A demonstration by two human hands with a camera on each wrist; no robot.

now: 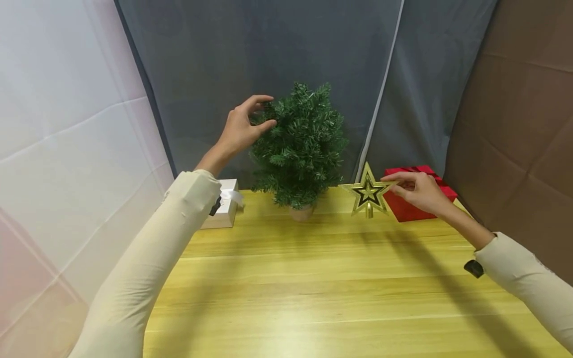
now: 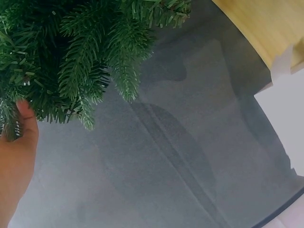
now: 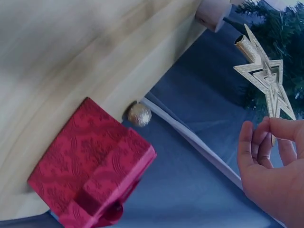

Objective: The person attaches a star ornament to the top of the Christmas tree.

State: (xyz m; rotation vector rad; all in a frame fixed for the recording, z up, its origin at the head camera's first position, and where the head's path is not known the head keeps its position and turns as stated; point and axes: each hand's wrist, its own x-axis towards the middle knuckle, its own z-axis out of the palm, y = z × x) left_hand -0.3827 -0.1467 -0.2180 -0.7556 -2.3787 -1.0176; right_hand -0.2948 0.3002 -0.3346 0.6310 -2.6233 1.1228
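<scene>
A small green artificial Christmas tree [image 1: 304,139] stands upright at the back of the table. My left hand [image 1: 243,127] is at its upper left, thumb and fingers apart with green needles between them. In the left wrist view, the thumb [image 2: 27,118] overlaps a tree branch [image 2: 78,47], and the other fingers are hidden. My right hand [image 1: 418,191] pinches one point of a gold star tree topper [image 1: 368,190] between thumb and fingertips. The star is held in the air to the right of the tree, its tubular socket [image 1: 369,211] downward.
A red gift box [image 1: 409,211] lies behind the right hand, with a gold ball [image 3: 139,115] close to it. A white gift box [image 1: 227,216] with a ribbon sits left of the tree. Grey cloth [image 1: 268,44] hangs behind the wooden table [image 1: 286,293].
</scene>
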